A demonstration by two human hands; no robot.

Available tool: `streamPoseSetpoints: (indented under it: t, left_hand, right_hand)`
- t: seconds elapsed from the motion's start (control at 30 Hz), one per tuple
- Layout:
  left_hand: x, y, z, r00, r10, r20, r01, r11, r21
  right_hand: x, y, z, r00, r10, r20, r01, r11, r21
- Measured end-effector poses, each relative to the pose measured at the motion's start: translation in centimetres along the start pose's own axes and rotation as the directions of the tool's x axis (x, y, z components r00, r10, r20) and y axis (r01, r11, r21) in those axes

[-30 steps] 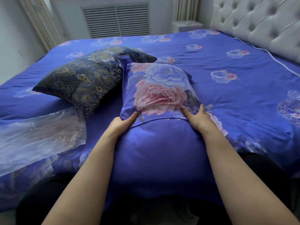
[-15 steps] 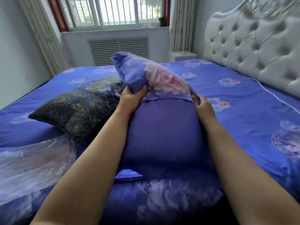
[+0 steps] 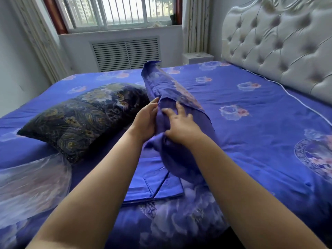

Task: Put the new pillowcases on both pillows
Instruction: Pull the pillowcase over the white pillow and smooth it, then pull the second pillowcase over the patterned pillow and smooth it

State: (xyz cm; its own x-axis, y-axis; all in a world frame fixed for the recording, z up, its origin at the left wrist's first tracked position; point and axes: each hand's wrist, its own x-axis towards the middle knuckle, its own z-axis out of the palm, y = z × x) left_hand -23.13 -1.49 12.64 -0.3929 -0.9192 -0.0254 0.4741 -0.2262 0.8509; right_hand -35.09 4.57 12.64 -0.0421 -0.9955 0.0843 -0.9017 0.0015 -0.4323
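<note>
Currently the blue pillow point(image 3: 181, 141) is lifted off the bed point(image 3: 260, 141) and turned on edge, its far end tilted up toward the window point(image 3: 122, 11). The floral pillowcase point(image 3: 167, 88) covers that upper part; the lower part of the pillow shows plain blue. The left hand point(image 3: 145, 121) holds the left side of the pillow at the pillowcase edge, fingers curled onto the fabric. The right hand point(image 3: 181, 124) lies on the near face of the pillow, fingers spread, with the thumb and palm bunching plain blue cloth beneath; whether this counts as a firm grip, cannot tell.

Second pillow point(image 3: 86, 117), in a dark paisley cover, lies flat on the bed just left of the held one, apart from both hands. A folded blue pillowcase point(image 3: 152, 186) lies flat on the bed under the raised pillow's lower end. A clear plastic bag point(image 3: 32, 184) lies at the left, touching the dark pillow's near corner. A tufted white headboard point(image 3: 280, 45) stands along the right side; a vent grille point(image 3: 125, 54) sits under the window.
</note>
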Motion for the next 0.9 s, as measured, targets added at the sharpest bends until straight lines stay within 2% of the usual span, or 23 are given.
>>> streamPoseSetpoints:
  t: [0.1, 0.17, 0.23, 0.3, 0.37, 0.4, 0.43, 0.5, 0.57, 0.6, 0.63, 0.67, 0.73, 0.8, 0.9]
  left_hand:
    - [-0.4, 0.0, 1.6, 0.999, 0.032, 0.037, -0.034, 0.997, 0.075]
    - [-0.7, -0.5, 2.0, 0.995, 0.072, 0.072, -0.089, 0.961, 0.260]
    - [-1.3, -1.4, 1.6, 0.992, 0.094, 0.083, -0.121, 0.887, 0.446]
    - [-1.7, -2.6, 1.0, 0.992, 0.099, 0.081, -0.127, 0.836, 0.534]
    - [-1.8, -3.8, 0.7, 0.991, 0.108, 0.078, -0.134, 0.800, 0.585]
    - [-1.9, -4.4, 0.7, 0.990, 0.117, 0.084, -0.144, 0.782, 0.606]
    - [-1.9, -4.9, 0.8, 0.988, 0.121, 0.093, -0.153, 0.762, 0.629]
    - [-1.9, -5.6, 0.6, 0.988, 0.128, 0.083, -0.151, 0.726, 0.671]
    - [-1.7, -5.9, -0.9, 0.990, 0.134, 0.045, -0.125, 0.677, 0.725]
    - [-1.7, -6.0, -1.7, 0.991, 0.131, 0.022, -0.101, 0.631, 0.770]
    - [-1.8, -6.1, -2.8, 0.993, 0.114, -0.004, -0.060, 0.555, 0.830]
    - [-2.2, -6.2, -3.6, 0.996, 0.083, -0.028, -0.013, 0.464, 0.886]
    - [-3.2, -6.6, -5.6, 0.996, 0.029, -0.085, 0.072, 0.305, 0.950]
    - [-3.9, -7.3, -6.9, 0.993, -0.008, -0.122, 0.121, 0.211, 0.970]
    - [-4.0, -8.3, -7.8, 0.990, -0.033, -0.134, 0.138, 0.154, 0.978]
  right_hand:
    - [1.4, 4.5, -1.6, 0.949, 0.182, -0.259, -0.189, 0.982, -0.004]
    - [1.2, 9.2, -3.5, 0.851, 0.348, -0.393, -0.392, 0.919, -0.036]
    - [0.5, 12.7, -5.7, 0.734, 0.444, -0.515, -0.522, 0.853, -0.010]
    - [-0.1, 13.6, -7.7, 0.576, 0.373, -0.727, -0.489, 0.870, 0.058]
    - [-0.3, 11.9, -8.9, 0.399, 0.075, -0.914, -0.368, 0.926, -0.084]
    - [-0.3, 10.6, -8.9, 0.372, -0.085, -0.924, -0.292, 0.934, -0.204]
    - [-0.2, 9.4, -8.2, 0.392, -0.205, -0.897, -0.202, 0.932, -0.302]
    - [0.3, 7.8, -5.9, 0.536, -0.292, -0.792, -0.041, 0.928, -0.370]
    - [0.6, 7.3, -2.8, 0.753, -0.231, -0.616, 0.040, 0.951, -0.307]
    - [0.7, 7.5, -1.3, 0.862, -0.145, -0.485, 0.024, 0.969, -0.247]
    - [0.6, 7.9, 0.4, 0.937, -0.057, -0.345, -0.008, 0.983, -0.184]
    - [0.4, 8.4, 2.0, 0.978, 0.017, -0.209, -0.046, 0.990, -0.135]
    - [-0.5, 9.0, 4.9, 0.995, 0.092, -0.031, -0.094, 0.992, -0.087]
    - [-1.0, 9.4, 6.7, 0.993, 0.116, 0.013, -0.115, 0.990, -0.078]
    - [-0.8, 9.9, 7.1, 0.991, 0.124, -0.055, -0.126, 0.991, -0.041]
